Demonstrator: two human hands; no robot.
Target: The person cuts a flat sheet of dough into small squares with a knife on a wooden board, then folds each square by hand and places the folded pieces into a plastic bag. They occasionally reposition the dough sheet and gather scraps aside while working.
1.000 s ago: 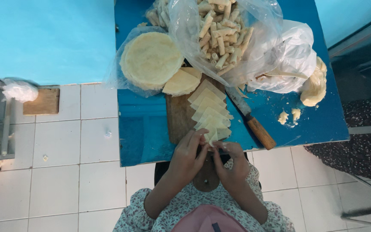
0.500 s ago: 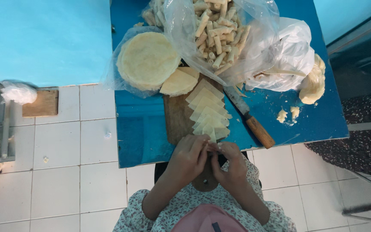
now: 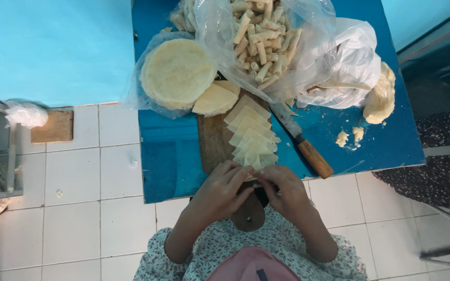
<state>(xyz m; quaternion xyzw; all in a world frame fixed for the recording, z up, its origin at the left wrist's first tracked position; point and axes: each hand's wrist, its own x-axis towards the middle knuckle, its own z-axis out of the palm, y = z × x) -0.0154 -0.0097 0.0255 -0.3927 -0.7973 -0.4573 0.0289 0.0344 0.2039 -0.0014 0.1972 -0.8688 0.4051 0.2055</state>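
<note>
On the blue table (image 3: 173, 166), a clear bag of round wrappers (image 3: 175, 73) lies left, a bag of rolled sticks (image 3: 261, 41) right of it. Left hand (image 3: 220, 190) and right hand (image 3: 285, 192) meet, fingers pinched together on a pale dough wrapper (image 3: 253, 179) at the wooden board (image 3: 214, 140)'s near end.

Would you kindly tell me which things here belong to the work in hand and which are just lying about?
In use:
left hand
right hand
pastry triangles
wooden board

Lying about:
knife
bag of rolls
round wrapper stack
dough lump
</note>
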